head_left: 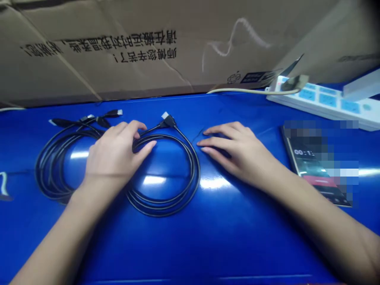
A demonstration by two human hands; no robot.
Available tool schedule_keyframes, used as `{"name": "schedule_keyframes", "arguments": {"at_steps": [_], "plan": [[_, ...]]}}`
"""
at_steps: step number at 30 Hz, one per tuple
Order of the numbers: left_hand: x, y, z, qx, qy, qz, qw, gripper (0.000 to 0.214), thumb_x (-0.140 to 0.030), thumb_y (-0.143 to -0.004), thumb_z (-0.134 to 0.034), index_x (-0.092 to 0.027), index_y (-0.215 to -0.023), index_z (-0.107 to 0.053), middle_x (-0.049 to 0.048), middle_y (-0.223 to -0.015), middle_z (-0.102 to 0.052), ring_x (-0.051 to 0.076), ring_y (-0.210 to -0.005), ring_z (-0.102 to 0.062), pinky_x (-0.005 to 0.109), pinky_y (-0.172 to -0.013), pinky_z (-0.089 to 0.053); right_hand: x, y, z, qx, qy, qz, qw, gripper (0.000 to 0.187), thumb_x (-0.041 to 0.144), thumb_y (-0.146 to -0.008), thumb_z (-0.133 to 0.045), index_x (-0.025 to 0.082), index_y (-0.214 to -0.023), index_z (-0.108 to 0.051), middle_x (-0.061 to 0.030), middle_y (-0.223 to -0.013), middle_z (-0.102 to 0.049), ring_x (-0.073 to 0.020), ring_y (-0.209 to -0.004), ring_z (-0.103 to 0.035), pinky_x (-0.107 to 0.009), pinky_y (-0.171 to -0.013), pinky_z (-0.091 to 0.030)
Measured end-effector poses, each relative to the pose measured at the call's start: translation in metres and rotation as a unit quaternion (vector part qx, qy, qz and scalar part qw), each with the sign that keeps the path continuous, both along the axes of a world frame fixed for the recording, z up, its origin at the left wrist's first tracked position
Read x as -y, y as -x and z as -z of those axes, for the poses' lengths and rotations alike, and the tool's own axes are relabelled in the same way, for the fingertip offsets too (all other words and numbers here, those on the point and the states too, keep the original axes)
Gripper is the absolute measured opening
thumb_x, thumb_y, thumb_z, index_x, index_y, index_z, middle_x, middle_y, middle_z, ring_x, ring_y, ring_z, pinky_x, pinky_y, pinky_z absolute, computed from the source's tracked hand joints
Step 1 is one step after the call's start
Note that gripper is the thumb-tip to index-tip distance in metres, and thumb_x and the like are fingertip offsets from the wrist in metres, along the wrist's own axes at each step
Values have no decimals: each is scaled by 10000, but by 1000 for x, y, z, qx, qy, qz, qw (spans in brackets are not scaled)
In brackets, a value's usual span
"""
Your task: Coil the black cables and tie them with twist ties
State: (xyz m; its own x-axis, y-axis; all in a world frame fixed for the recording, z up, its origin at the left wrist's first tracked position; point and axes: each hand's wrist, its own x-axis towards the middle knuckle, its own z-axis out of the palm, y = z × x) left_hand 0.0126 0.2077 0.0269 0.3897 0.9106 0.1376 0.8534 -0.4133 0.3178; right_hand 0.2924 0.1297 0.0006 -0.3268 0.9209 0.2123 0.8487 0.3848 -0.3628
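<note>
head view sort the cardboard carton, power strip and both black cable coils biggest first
1. Printed cardboard carton
2. White power strip
3. Left black cable coil and right black cable coil: these look alike, so unranked

The left hand (117, 152), left of centre, arches with fingers (130, 128) curled downward. The right hand (233, 150), right of centre, lies flatter, fingers (215, 136) pointing left.

The left hand (114, 152) and the right hand (231, 152) are bare, with slim fingers and short rounded fingernails (204, 149); the left forearm (56, 237) and right forearm (326, 229) are bare also.
</note>
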Motion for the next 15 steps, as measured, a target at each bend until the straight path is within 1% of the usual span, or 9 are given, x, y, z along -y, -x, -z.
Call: {"name": "schedule_keyframes", "arguments": {"at_steps": [2, 4, 5, 7, 9, 10, 12, 13, 15], "plan": [[2, 1, 2, -18, 20, 0, 1000, 365, -430, -849, -688, -282, -1181, -654, 79, -989, -642, 323, -914, -609, 353, -767, -425, -2, -5, 1, 21, -6, 42, 999, 252, 344, -1011, -552, 239, -1142, -740, -148, -1258, -680, -390, -1113, -595, -567, -868, -472], [1, 5, 2, -29, 42, -19, 999, 415, -399, -861, -655, -262, -1252, -637, 106, -1028, -615, 343, -902, -614, 405, -819, -446, -3, -8, -1, 32, -16, 73, 997, 260, 356, -1010, -551, 229, -1143, -734, -155, -1242, -680, -395, -1102, -600, -566, -860, -475], [1, 7, 2, -36, 49, -29, 998, 442, -396, -863, -641, -251, -1281, -625, 113, -1028, -609, 349, -883, -616, 430, -828, -453, -3, -8, -2, 26, -19, 77, 996, 260, 357, -1012, -548, 225, -1143, -731, -155, -1233, -680, -389, -1101, -603, -564, -868, -478], [-1, 11, 0, -52, 61, -36, 996, 498, -395, -857, -636, -250, -1331, -593, 98, -969, -618, 337, -817, -619, 436, -789, -465, -2, -5, -4, -10, -21, 54, 998, 266, 352, -1017, -541, 220, -1167, -718, -154, -1218, -677, -366, -1113, -608, -555, -913, -483], [-1, 12, -2, -39, 80, -29, 996, 520, -384, -833, -659, -267, -1335, -585, 47, -841, -629, 287, -723, -611, 371, -700, -456, 1, 2, -6, -52, -13, -4, 999, 286, 338, -1023, -531, 220, -1226, -694, -154, -1239, -669, -340, -1141, -607, -537, -961, -485], [-1, 11, -4, -11, 96, -25, 995, 514, -375, -814, -679, -272, -1311, -599, 21, -776, -627, 255, -671, -602, 334, -653, -440, 2, 5, -6, -65, -6, -33, 997, 300, 326, -1028, -524, 225, -1263, -679, -152, -1274, -661, -331, -1165, -602, -528, -982, -483], [1, 9, -11, 85, 140, -19, 986, 479, -370, -769, -724, -254, -1227, -644, -9, -678, -618, 201, -596, -585, 281, -582, -412, 4, 11, -5, -69, 17, -71, 995, 336, 312, -1038, -510, 245, -1342, -638, -136, -1366, -638, -328, -1232, -580, -528, -1021, -462], [2, 7, -17, 143, 166, -16, 975, 474, -369, -755, -738, -235, -1202, -653, -13, -646, -621, 188, -584, -593, 263, -564, -411, 4, 13, -5, -65, 33, -77, 994, 360, 314, -1044, -503, 252, -1382, -610, -127, -1395, -631, -331, -1258, -568, -536, -1036, -448], [3, 5, -29, 246, 228, -17, 942, 504, -342, -765, -736, -199, -1237, -634, -22, -590, -630, 163, -547, -609, 234, -540, -413, 5, 15, -5, -54, 59, -69, 994, 425, 338, -1052, -491, 243, -1464, -534, -128, -1393, -642, -338, -1282, -553, -551, -1050, -426]]}}
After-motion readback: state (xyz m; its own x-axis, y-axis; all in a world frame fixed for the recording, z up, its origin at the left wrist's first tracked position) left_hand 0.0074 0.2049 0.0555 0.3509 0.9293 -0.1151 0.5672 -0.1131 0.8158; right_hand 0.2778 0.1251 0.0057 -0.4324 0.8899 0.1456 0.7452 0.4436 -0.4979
